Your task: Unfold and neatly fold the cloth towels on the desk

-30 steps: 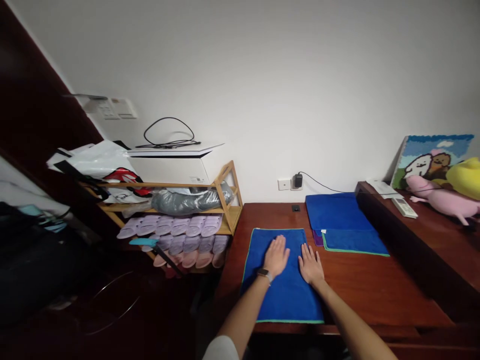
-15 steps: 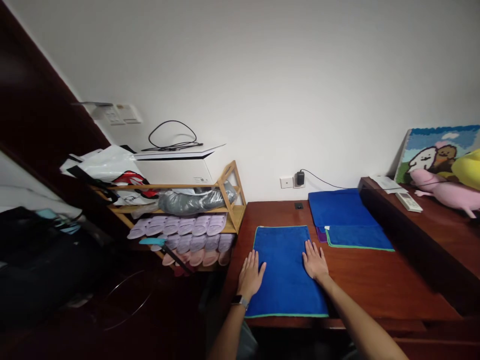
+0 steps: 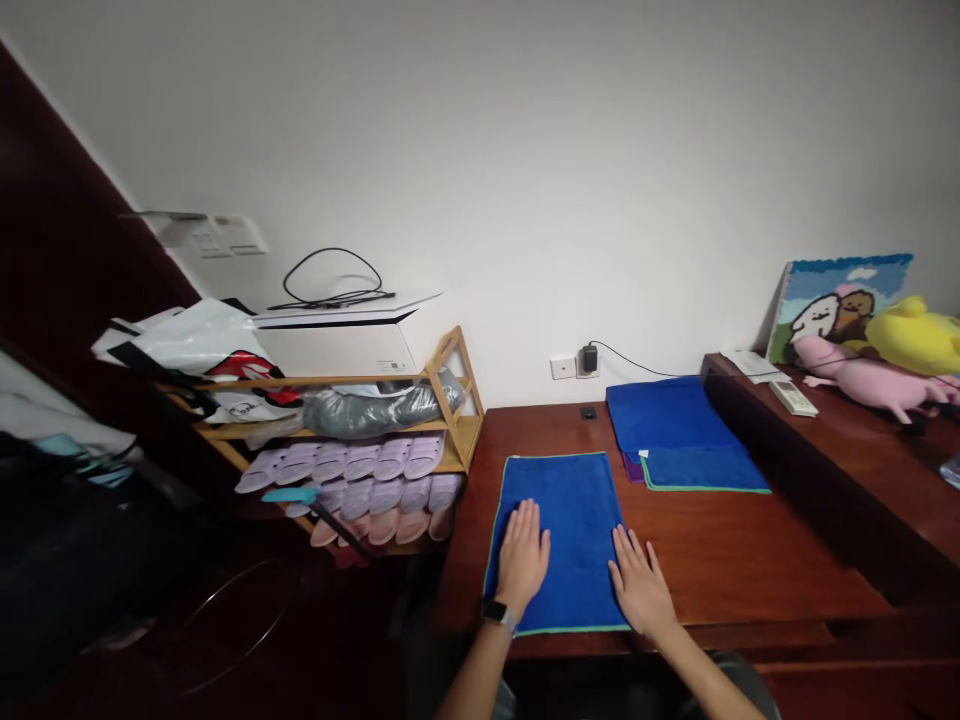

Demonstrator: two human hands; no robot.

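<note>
A blue cloth (image 3: 570, 530) with green edging lies spread flat on the brown wooden table (image 3: 735, 560). My left hand (image 3: 523, 552) rests palm down on its left part, fingers stretched out, with a watch on the wrist. Over the cloth's right edge, near the front corner, lies my right hand (image 3: 641, 582), flat with the fingers a little apart. Neither hand grips anything. Behind and to the right are folded blue cloths (image 3: 667, 418), with a bit of purple cloth (image 3: 634, 467) showing under their left side.
Left of the table stands a wooden shoe rack (image 3: 459, 400) with lilac and pink slippers (image 3: 375, 458), a white box (image 3: 337, 345) and a bag on it. A black plug (image 3: 590, 358) sits in the wall. On the right ledge lie a remote (image 3: 793, 397) and a pink plush toy (image 3: 862, 373).
My left hand has slid inward onto the cloth from its left edge. My right hand has moved toward the front along the right edge. The view has shifted slightly.
</note>
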